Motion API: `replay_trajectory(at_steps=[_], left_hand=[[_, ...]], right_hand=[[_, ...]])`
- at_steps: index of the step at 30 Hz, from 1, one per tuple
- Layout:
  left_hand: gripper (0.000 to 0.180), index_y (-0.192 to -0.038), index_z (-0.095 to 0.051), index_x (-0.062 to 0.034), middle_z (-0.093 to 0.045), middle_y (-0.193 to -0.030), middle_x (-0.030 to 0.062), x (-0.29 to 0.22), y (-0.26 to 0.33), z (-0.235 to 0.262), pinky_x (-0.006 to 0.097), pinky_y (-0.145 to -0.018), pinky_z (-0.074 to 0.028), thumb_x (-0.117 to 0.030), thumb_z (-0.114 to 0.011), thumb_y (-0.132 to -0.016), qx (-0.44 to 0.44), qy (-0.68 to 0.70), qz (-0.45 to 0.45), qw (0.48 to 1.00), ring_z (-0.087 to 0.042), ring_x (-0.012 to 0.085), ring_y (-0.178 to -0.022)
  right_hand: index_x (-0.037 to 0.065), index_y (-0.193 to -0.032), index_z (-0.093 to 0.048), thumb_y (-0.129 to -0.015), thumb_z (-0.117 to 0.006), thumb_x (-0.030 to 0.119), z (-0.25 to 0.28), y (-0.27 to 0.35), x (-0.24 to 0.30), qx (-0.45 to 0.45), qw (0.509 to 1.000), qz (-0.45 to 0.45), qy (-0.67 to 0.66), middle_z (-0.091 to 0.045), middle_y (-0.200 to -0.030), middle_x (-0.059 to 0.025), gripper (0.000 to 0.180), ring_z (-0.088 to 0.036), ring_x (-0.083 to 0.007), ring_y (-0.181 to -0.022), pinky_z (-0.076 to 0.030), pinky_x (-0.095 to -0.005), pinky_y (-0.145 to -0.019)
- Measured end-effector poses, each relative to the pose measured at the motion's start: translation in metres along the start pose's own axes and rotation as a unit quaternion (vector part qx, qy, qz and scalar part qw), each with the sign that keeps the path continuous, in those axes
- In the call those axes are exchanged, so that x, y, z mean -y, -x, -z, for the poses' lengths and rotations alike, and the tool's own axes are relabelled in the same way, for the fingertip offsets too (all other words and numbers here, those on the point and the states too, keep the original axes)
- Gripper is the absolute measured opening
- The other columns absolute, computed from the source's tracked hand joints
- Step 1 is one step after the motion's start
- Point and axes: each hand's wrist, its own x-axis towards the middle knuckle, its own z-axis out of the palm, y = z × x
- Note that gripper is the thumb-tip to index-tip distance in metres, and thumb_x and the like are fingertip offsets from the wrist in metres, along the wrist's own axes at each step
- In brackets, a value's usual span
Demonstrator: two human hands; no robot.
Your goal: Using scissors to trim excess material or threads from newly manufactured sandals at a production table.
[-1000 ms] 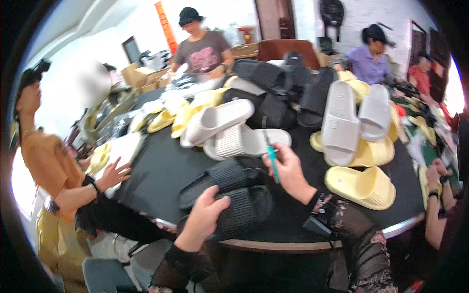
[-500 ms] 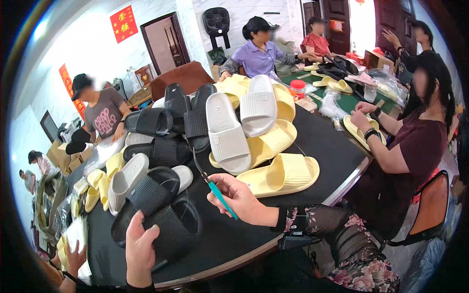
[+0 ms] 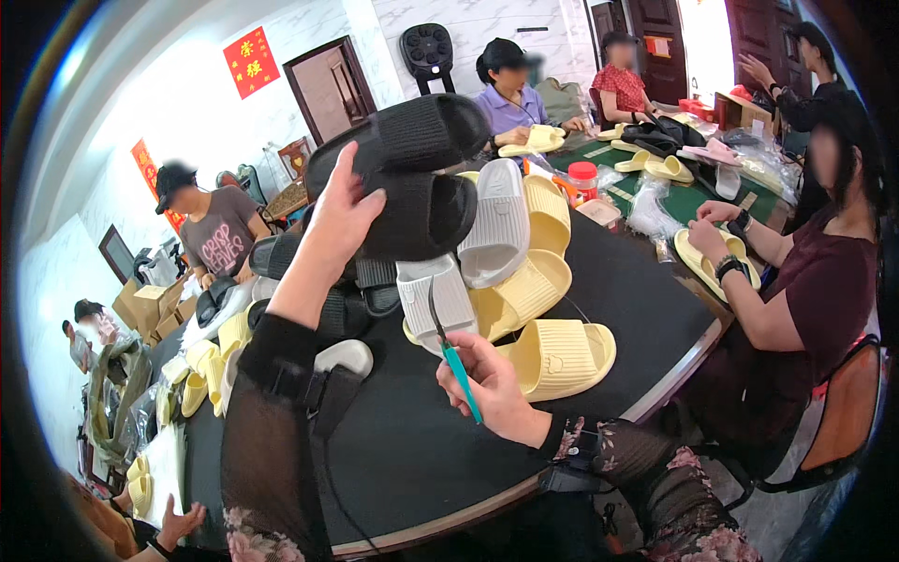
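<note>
My left hand (image 3: 334, 220) reaches over the pile and grips a pair of black slide sandals (image 3: 421, 211), its thumb against the lower one; its other fingers are partly hidden. One slide lies above the other, covering part of the heap. In my right hand (image 3: 487, 386) is a teal-handled tool (image 3: 461, 384) with a thin, curved dark tip, pointing up in front of a light grey slide (image 3: 423, 292). Another light grey slide (image 3: 494, 225) leans on the pile. Yellow slides (image 3: 560, 359) lie just beyond my right hand.
More yellow slides (image 3: 201, 361) and a grey-white slide end (image 3: 344, 357) lie on the black tabletop (image 3: 421, 468). A red-lidded jar (image 3: 582, 181) stands farther back. Co-workers sit and stand around; one at the right handles a yellow slide (image 3: 716, 262). Another person's hand (image 3: 178, 525) shows at lower left.
My left hand has carried the black pair from the near tabletop up and away over the pile. My right hand with the tool has shifted slightly right.
</note>
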Motion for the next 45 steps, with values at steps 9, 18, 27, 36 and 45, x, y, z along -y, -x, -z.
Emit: replay_trajectory(at_steps=[9, 18, 27, 36, 45], left_hand=[[0.065, -0.140, -0.033, -0.0227, -0.028, -0.141, 0.0298, 0.081, 0.008, -0.053, 0.049, -0.104, -0.029, -0.025, -0.060, -0.081, 0.084, -0.254, 0.006, 0.964, -0.030, 0.0486, -0.128], [0.057, -0.131, -0.040, 0.0004, -0.043, -0.132, 0.0226, 0.090, 0.068, -0.032, 0.036, -0.104, -0.033, -0.012, -0.061, -0.079, -0.018, -0.263, -0.039, 0.964, -0.041, 0.0345, -0.125], [0.021, -0.105, -0.058, -0.0002, -0.065, -0.088, 0.0093, 0.032, 0.229, 0.024, 0.028, -0.071, -0.050, -0.010, -0.058, -0.087, 0.073, -0.132, 0.184, 0.971, -0.061, 0.0125, -0.080], [0.028, -0.116, -0.058, -0.0033, -0.066, -0.100, 0.0105, -0.012, 0.409, 0.002, 0.030, -0.078, -0.051, -0.020, -0.053, -0.093, 0.388, 0.183, 0.327, 0.842, -0.064, 0.0184, -0.090], [0.027, -0.103, -0.059, 0.0000, -0.063, -0.098, 0.0170, 0.094, 0.531, -0.079, 0.040, -0.080, -0.046, -0.022, -0.051, -0.091, 0.337, 0.106, 0.436, 0.827, -0.060, 0.0324, -0.091]], right_hand=[[0.005, -0.124, -0.042, -0.088, -0.061, 0.013, 0.004, -0.002, -0.004, -0.010, 0.994, -0.100, -0.051, -0.054, -0.082, -0.0006, 0.041, -0.049, -0.0041, -0.058, -0.041, -0.0179, -0.046], [0.004, -0.125, -0.042, -0.084, -0.061, 0.006, 0.008, -0.005, -0.016, -0.014, 0.990, -0.103, -0.096, -0.056, -0.086, -0.0071, 0.045, -0.050, -0.0088, -0.052, -0.039, -0.0203, -0.040], [0.003, -0.124, -0.044, -0.086, -0.060, 0.007, 0.004, -0.003, -0.021, 0.022, 0.988, -0.142, -0.050, -0.055, -0.081, -0.0083, 0.042, -0.051, -0.0096, -0.053, -0.039, -0.0197, -0.039], [0.003, -0.122, -0.045, -0.088, -0.060, 0.010, 0.001, 0.000, -0.018, 0.020, 0.988, -0.154, -0.004, -0.054, -0.078, -0.0058, 0.037, -0.049, -0.0079, -0.051, -0.037, -0.0195, -0.038], [0.002, -0.122, -0.045, -0.088, -0.060, 0.011, -0.009, -0.005, -0.026, 0.004, 0.982, -0.179, 0.068, -0.054, -0.078, -0.0058, 0.038, -0.049, -0.0078, -0.050, -0.038, -0.0200, -0.037]])
